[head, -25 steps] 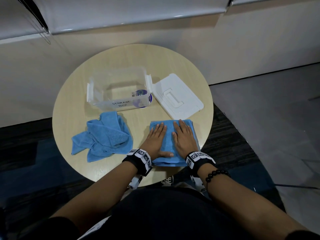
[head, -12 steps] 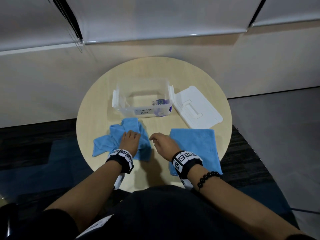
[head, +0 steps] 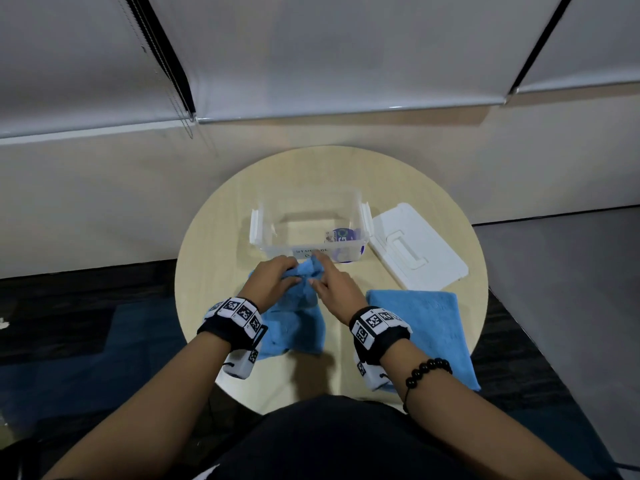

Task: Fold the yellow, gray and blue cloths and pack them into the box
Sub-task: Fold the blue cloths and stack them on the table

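Hands meet at the middle of the table, both on the same cloth. Left hand (head: 273,282) has its fingers curled over the bunched upper edge of the crumpled blue cloth (head: 294,323) and grips it. Right hand (head: 334,289) is just beside it, thumb and forefinger pinching the same raised bunch, other fingers loosely bent. The hands nearly touch. The cloth's top is lifted into a small peak between the fingers; its lower part lies flat and rumpled on the round wooden table (head: 207,271), trailing toward the person, partly under the left wrist. Both wrists wear black bands with black-and-white marker tags, left band (head: 235,317) and right band (head: 377,327); a black bead bracelet (head: 426,372) sits behind the right band. Just past the hands is the clear plastic storage box (head: 311,233), open, with white side latches; its handwritten front label is partly hidden by the cloth peak, and a purple round sticker (head: 343,235) shows at its right end. No cloth seen inside the box. Its white lid (head: 415,251) lies flat on the table just to the right, handle side up. Nearer the person on the right, a folded blue cloth (head: 426,327) lies flat as a neat rectangle, its near end overhanging the table edge, apart from both hands. Behind the table are a pale wall and lowered blinds (head: 346,53); dark carpet lies around it.
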{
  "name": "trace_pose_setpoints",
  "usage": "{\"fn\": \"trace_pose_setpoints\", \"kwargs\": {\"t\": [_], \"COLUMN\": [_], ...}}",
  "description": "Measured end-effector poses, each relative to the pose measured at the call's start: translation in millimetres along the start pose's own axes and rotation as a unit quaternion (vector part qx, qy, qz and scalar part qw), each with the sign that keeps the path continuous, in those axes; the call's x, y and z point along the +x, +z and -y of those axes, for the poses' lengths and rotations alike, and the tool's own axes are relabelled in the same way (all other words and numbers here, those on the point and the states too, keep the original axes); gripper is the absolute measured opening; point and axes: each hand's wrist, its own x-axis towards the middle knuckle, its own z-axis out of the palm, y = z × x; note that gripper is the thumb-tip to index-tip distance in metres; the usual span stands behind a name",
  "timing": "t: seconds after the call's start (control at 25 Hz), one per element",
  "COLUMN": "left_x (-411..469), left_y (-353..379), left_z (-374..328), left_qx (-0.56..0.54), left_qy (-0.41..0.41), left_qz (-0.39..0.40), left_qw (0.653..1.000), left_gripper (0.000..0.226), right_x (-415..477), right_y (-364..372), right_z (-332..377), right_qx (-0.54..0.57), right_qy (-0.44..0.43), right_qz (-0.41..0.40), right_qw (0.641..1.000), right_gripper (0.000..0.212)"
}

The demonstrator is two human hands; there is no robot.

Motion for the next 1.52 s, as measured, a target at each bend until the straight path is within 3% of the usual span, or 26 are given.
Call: {"fn": "trace_pose_setpoints", "kwargs": {"t": [0.12, 0.28, 0.44, 0.6, 0.76, 0.84, 1.0, 1.12, 1.28, 1.4, 1.52], "left_x": [7, 8, 2, -4, -9, -14, -16, -14, -19, -17, -8], "left_y": [-22, -30, -25, -5, 1, -2, -25, -51, -72, -71, -63], "left_z": [-12, -13, 5, 20, 32, 30, 13, 19, 24, -8, -46], "left_qx": [-0.005, -0.029, -0.006, 0.021, 0.058, -0.02, -0.129, -0.132, -0.205, -0.305, -0.377], "left_qy": [0.017, 0.006, -0.028, -0.056, -0.111, -0.125, -0.079, -0.067, -0.068, -0.021, 0.001], "left_qz": [-0.008, -0.027, -0.037, -0.023, -0.024, -0.068, -0.142, -0.128, -0.163, -0.213, -0.153], "left_qw": [1.0, 0.999, 0.999, 0.998, 0.992, 0.99, 0.978, 0.981, 0.963, 0.928, 0.914], "left_gripper": [0.016, 0.014, 0.011, 0.009, 0.013, 0.013, 0.006, 0.008, 0.023, 0.02, 0.008], "right_x": [15, 16, 5, 1, 3, 4, 6, 5, 5, 10, 14], "right_y": [-16, -28, -56, -76, -88, -88, -89, -99, -107, -104, -97], "right_z": [16, 24, -4, -18, -30, -30, -30, -39, -37, -27, -7], "right_qx": [0.005, -0.087, -0.015, 0.105, 0.219, 0.24, 0.288, 0.266, 0.301, 0.355, 0.387], "right_qy": [-0.038, -0.045, 0.07, 0.159, 0.198, 0.194, 0.214, 0.264, 0.265, 0.192, 0.131], "right_qz": [-0.051, -0.094, -0.231, -0.347, -0.409, -0.4, -0.386, -0.425, -0.324, -0.26, -0.198], "right_qw": [0.998, 0.991, 0.97, 0.918, 0.864, 0.863, 0.85, 0.824, 0.857, 0.877, 0.891], "right_gripper": [0.045, 0.007, 0.004, 0.005, 0.01, 0.007, 0.033, 0.017, 0.056, 0.034, 0.01]}}
